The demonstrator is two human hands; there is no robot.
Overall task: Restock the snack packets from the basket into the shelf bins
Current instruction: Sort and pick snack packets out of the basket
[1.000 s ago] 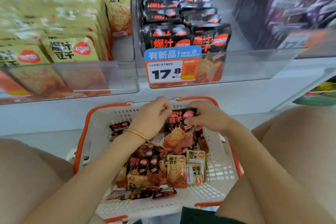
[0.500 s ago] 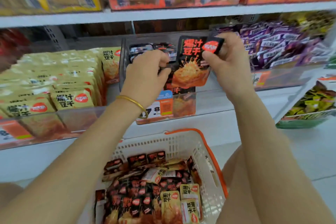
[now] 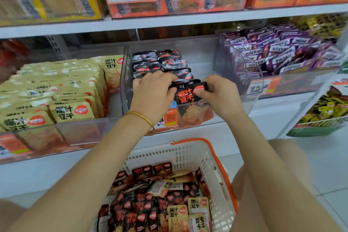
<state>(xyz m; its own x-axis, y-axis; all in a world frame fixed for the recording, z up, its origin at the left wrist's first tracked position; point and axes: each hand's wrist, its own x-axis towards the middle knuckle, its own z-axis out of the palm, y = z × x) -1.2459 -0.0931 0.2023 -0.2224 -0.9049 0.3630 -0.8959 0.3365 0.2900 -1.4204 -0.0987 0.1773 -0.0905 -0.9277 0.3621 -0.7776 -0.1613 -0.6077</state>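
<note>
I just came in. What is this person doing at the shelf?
A person is restocking a shelf. The right hand pinches a black foil snack packet at the front of the clear plastic middle bin, while the left hand grips the tops of the row of black packets standing there. Below, a white plastic basket with orange handles holds more black and yellow packets.

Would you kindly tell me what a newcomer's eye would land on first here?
Both hands meet at the middle clear bin: the left hand and right hand pinch a black snack packet by its top corners at the front of the black row. Below, a white basket with an orange handle holds many loose packets; yellow packets fill the left bin, purple packets the right.
</note>
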